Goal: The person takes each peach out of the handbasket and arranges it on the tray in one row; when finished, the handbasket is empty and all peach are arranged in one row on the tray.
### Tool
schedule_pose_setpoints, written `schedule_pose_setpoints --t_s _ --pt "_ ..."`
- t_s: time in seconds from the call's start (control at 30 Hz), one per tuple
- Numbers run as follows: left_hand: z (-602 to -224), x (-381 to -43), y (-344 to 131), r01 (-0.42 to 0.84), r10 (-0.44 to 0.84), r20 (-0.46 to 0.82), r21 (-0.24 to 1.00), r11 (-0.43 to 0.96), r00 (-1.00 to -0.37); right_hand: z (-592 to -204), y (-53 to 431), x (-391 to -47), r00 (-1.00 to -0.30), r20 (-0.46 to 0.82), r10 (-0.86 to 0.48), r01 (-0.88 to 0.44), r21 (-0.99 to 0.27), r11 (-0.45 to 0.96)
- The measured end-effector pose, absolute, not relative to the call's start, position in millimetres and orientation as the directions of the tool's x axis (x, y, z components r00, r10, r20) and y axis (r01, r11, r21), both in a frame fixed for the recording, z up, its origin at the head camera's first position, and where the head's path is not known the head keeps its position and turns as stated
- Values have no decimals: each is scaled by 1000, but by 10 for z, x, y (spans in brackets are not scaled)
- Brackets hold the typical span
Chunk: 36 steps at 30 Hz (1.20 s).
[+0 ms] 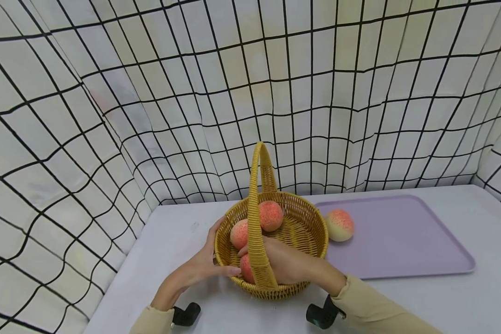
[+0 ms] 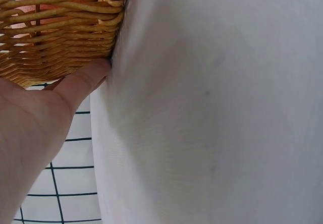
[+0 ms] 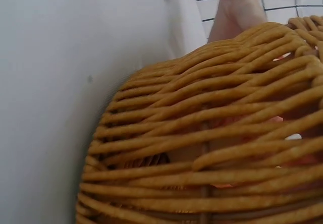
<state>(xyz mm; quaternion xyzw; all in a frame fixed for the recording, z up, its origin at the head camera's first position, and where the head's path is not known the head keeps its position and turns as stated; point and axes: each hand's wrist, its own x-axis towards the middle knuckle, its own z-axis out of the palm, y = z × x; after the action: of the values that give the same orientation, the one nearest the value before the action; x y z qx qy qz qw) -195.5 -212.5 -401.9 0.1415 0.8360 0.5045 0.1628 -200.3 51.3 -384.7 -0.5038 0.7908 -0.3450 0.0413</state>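
A round yellow wicker basket [image 1: 294,290] with a tall arched handle [image 1: 254,222] stands on the table. Inside, toward its left, are three pink peaches: one at the back [image 1: 270,215], one at the left [image 1: 239,234] and one at the front [image 1: 246,269], partly hidden by the handle. My left hand [image 1: 202,266] holds the basket's left side, thumb at the front rim and fingers along the outer wall. Under the handle, my right hand [image 1: 285,262] reaches into the basket, its fingers curled over the front peach; the handle hides part of the grip.
A pale purple tray [image 1: 401,241] lies right of the basket. One pink and cream peach [image 1: 339,225] rests at the tray's left, close to the basket. White sheeting behind black netting [image 1: 292,106] encloses the back and sides of the white table [image 1: 171,232].
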Motion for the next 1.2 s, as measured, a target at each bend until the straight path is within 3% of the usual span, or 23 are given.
schedule_pose_setpoints --t_s 0.17,0.47,0.8,1.2 --pt "-4043 -1905 -2151 72 391 -122 892 446 -912 -3860 481 -2013 -467 318 -825 -800 -549 241" --pt "-4055 -1926 -2125 93 432 -97 913 398 -897 -3566 876 -2022 -644 316 -696 -707 -593 385" --pt "-4030 -1955 -2104 86 428 -110 906 414 -897 -3239 1727 -1963 -768 386 -511 -597 -720 354" --pt "-4022 -1958 -2129 92 428 -106 904 417 -897 -3392 2588 -1848 -776 478 -411 -628 -529 571"
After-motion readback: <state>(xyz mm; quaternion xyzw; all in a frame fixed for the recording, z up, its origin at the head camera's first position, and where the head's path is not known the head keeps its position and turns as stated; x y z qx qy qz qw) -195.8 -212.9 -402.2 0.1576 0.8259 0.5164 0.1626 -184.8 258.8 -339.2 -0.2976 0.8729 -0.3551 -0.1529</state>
